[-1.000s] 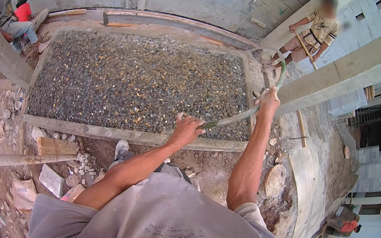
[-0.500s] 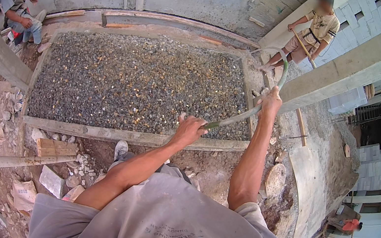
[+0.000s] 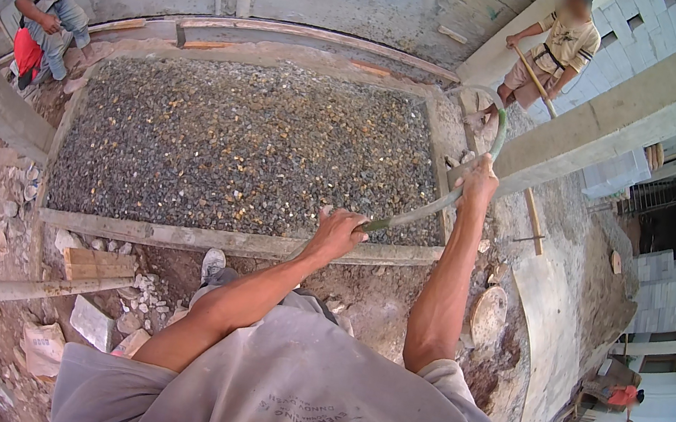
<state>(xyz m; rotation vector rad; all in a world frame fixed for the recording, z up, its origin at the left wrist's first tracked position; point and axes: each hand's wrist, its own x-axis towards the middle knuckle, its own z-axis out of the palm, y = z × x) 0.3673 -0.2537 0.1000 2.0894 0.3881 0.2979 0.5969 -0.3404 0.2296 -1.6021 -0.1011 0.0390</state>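
A greenish, pale-smeared hose (image 3: 426,212) runs between my two hands in front of a framed bed of gravel (image 3: 251,144). My left hand (image 3: 339,234) is closed round the hose near the bed's front edge, its thumb side raised. Farther right and higher, my right hand (image 3: 478,183) grips the same hose by the bed's right corner. Beyond that hand the hose rises and curves back to the left. The gravel is grey and brown and looks wet. Whether water leaves the hose, I cannot make out.
A concrete rim (image 3: 244,246) borders the gravel. A slanting concrete column (image 3: 609,121) stands right of my right hand. One person (image 3: 563,43) holds a wooden handle at the back right; another person (image 3: 43,5) is at the back left. A pole (image 3: 34,288), wood and rubble lie left of my feet.
The person at the back left has risen more upright and drawn their hands together, showing more of a red thing beside them. My hands keep nearly the same place and grip.
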